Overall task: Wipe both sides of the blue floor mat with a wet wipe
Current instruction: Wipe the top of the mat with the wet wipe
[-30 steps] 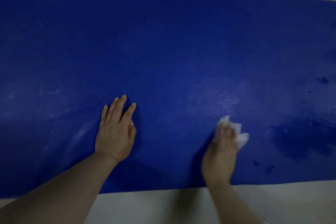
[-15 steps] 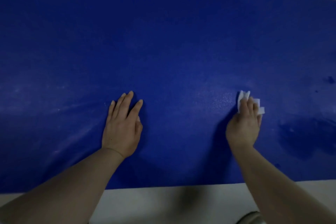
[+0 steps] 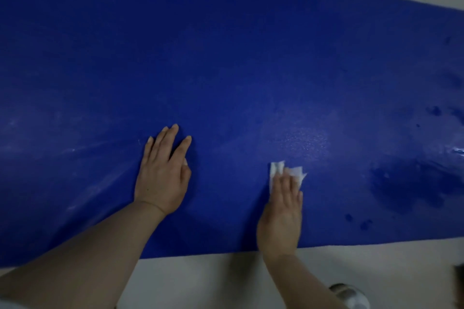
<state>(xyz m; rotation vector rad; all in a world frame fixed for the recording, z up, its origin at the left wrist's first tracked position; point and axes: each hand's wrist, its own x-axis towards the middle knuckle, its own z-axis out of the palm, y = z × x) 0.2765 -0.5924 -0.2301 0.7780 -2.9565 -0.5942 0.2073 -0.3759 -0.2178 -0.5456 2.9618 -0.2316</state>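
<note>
Mat wipe in progress, top face only, left hand bracing, right hand rubbing.

Mat (image 3: 226,70): big thin blue sheet, fine pebbled texture, lies flat on pale floor (image 3: 200,281), fills most of the view; dark wet patches and drops at right, pale streaks at left, glossy sheen just ahead of the wipe. Risk: a thin, light sheet could slide or ruck up if the bracing eases; wet blotches may dry patchy; far edge and the underside look unreached, easy to skip. Left hand (image 3: 162,178): flat, fingers straight and slightly spread, pressing mat near its front edge. Right hand (image 3: 281,213): fingers flat over the wipe, slightly blurred. Wipe (image 3: 288,172): small crumpled white wad, soft, poking past fingertips; could bunch, slip out or dry up, cutting coverage.
</note>
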